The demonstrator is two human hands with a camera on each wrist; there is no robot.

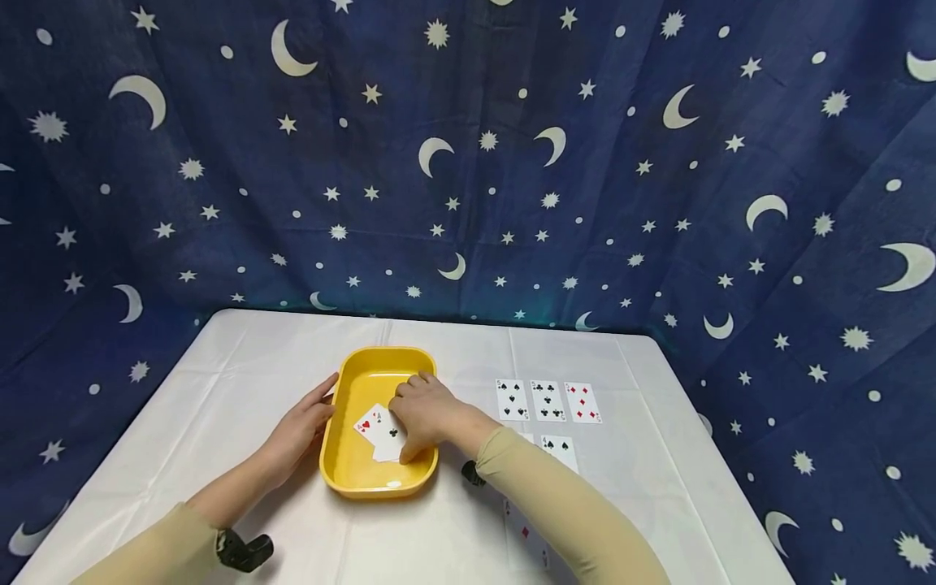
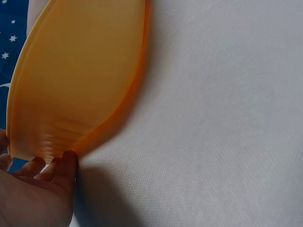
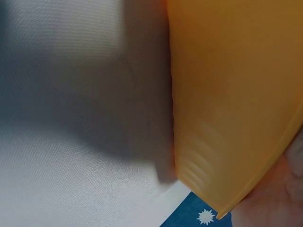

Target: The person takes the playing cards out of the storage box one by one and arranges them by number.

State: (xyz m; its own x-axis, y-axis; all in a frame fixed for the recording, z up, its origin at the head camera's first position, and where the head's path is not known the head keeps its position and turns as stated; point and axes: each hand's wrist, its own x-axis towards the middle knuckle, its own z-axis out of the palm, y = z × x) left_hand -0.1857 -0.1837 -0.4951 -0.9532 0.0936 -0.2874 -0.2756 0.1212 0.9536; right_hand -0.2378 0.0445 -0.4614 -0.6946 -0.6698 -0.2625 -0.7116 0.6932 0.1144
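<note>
A yellow tray point(image 1: 339, 475) stands on the white-covered table, with a few playing cards point(image 1: 386, 449) overlapping on its floor. One of these shows a red heart, another a black club. My right hand point(image 1: 427, 413) reaches over the right rim and grips the cards at their right side, thumb at the near corner and fingers at the far one. The palm hides part of them. Along the left side, my left hand point(image 1: 296, 435) touches the tray, its fingertips against the outer wall in the left wrist view. From the right wrist, only the tray's outer wall point(image 3: 227, 109) and a bit of hand show.
Right of the tray lies a row of three fives: spades point(image 1: 512, 400), clubs point(image 1: 548, 400) and diamonds point(image 1: 583, 403). Nearer are a four of spades point(image 1: 559, 449) and a red diamond card point(image 1: 523, 532), partly under the right sleeve point(image 1: 563, 504). A starry curtain point(image 1: 468, 162) hangs behind the table.
</note>
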